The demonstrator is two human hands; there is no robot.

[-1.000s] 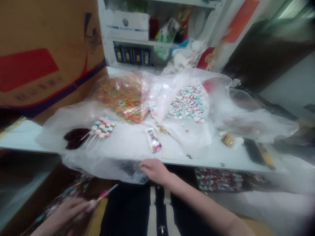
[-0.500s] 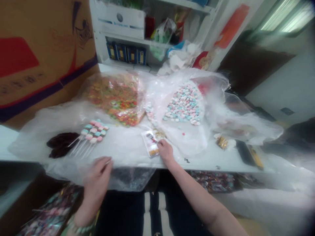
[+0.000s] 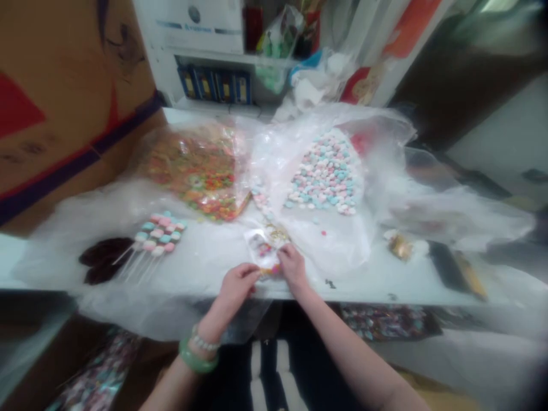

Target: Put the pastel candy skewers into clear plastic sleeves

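Observation:
A small printed plastic packet lies at the front middle of the table, with an orange and pink lower edge. My right hand pinches its right side. At its lower left corner, my left hand is closed, thumb and fingers pressed together on the packet's edge; the fingertips are slightly blurred. To the left rest several marshmallow skewers in pink, blue and white on white sticks, beside a dark brown bundle. Behind the packet is a little gold heap, too blurred to name.
A clear bag of orange, red and green candies and a bag of pastel candies stand behind. A large carton rises at the left. At the right lie a gold piece and a dark flat object. Shelves are at the back.
My left hand has moved right, from the table's front edge to the packet's lower left corner. My right hand keeps its hold on the packet. The camera view has tipped down a little.

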